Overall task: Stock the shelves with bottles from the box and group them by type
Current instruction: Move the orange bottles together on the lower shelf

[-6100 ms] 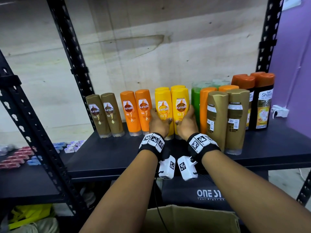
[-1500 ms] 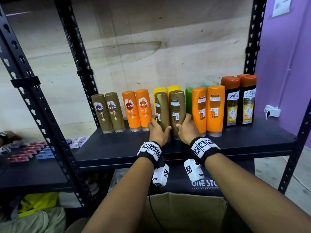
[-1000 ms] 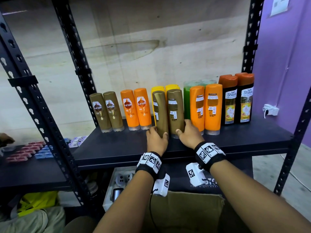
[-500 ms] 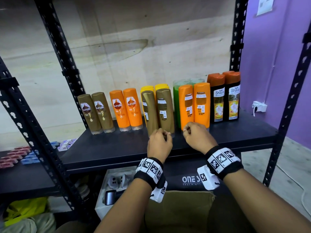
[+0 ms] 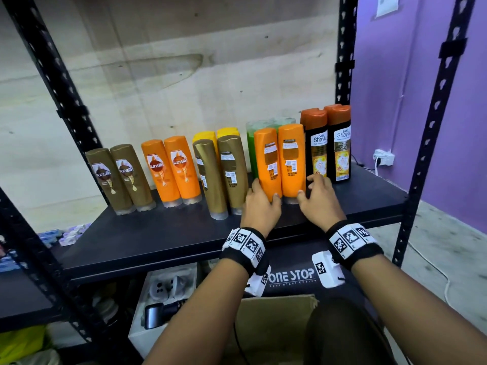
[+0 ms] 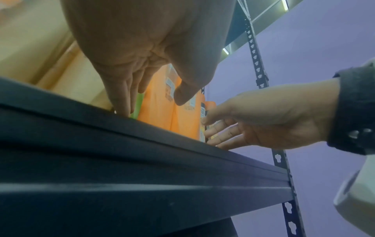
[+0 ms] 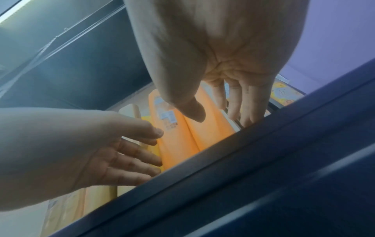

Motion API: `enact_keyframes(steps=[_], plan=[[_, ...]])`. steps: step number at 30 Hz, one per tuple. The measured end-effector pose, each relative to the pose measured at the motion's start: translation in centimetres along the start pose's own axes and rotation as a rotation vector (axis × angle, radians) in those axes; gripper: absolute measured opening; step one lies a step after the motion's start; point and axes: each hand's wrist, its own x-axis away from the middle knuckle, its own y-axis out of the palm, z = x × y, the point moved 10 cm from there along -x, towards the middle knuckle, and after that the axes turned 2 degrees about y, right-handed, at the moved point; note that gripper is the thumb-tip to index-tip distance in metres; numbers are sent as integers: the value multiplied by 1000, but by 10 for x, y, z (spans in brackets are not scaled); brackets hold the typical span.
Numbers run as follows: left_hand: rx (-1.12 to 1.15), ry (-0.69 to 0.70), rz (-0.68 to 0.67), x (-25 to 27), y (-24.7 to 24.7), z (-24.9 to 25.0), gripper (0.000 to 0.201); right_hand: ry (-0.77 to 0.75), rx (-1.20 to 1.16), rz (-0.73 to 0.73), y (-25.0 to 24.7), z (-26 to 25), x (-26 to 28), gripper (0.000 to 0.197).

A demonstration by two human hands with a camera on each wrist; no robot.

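Observation:
On the black shelf [image 5: 158, 233] two orange bottles [image 5: 267, 164] [image 5: 291, 159] stand side by side, back labels toward me. My left hand [image 5: 263, 192] lies against the left one: straight fingers along its left side, thumb on its lower front. My right hand [image 5: 307, 187] flanks the right one, thumb on its front, fingers between it and the black Shayla bottles [image 5: 329, 146]. The wrist views show the same: left hand [image 6: 152, 105] and right hand [image 7: 220, 117] with straight fingers beside the orange bottles [image 6: 162, 112] [image 7: 178, 141]. The cardboard box [image 5: 274, 327] is below me.
Left of my hands stand two gold bottles [image 5: 221, 177] with yellow ones [image 5: 205, 134] behind, two orange Sunsilk bottles [image 5: 174, 172] and two brown Sunsilk bottles [image 5: 121, 177]. Green bottles [image 5: 253, 138] stand behind the orange pair. The rack's black upright posts [image 5: 424, 154] frame the shelf.
Both hands have let go of the two gold bottles and moved right to the two orange back-facing bottles. The gold pair stays standing in front of the yellow ones.

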Motion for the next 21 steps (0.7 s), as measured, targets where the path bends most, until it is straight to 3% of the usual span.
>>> enact_keyframes(steps=[6,21], plan=[[115,-69,-20,-8,19,-11,70,3,-102,-67,15,7,-14,64],[66,-80,60,-8,24,-20,52,55,-142,-26,22,15,-20,49]])
